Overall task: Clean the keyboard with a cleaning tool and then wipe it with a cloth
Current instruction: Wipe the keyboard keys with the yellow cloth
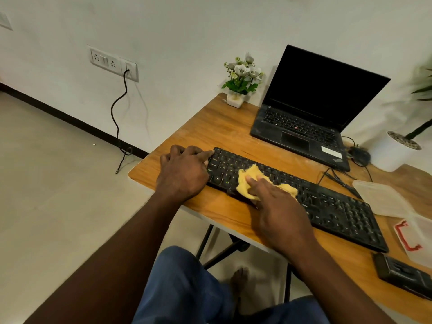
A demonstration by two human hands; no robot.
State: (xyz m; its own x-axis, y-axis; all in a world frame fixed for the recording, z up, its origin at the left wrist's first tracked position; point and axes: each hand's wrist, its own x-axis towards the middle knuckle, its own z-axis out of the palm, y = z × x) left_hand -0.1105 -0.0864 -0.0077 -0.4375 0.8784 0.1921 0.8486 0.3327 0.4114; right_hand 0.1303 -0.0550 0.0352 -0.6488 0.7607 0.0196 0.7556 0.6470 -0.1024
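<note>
Right hand (278, 206) presses yellow cloth (247, 181) on keyboard (339, 211); left hand (182, 171) steadies end; laptop (304, 127) behind.

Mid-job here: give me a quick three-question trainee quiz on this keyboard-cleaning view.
1. True or false: the left hand rests at the keyboard's left end.
2. Which item does the right hand press onto the keys? A) the yellow cloth B) the black case C) the clear plastic lid
3. Fill in: the laptop screen is ____ (lit/dark).

Key: 1 true; 2 A; 3 dark.
</note>
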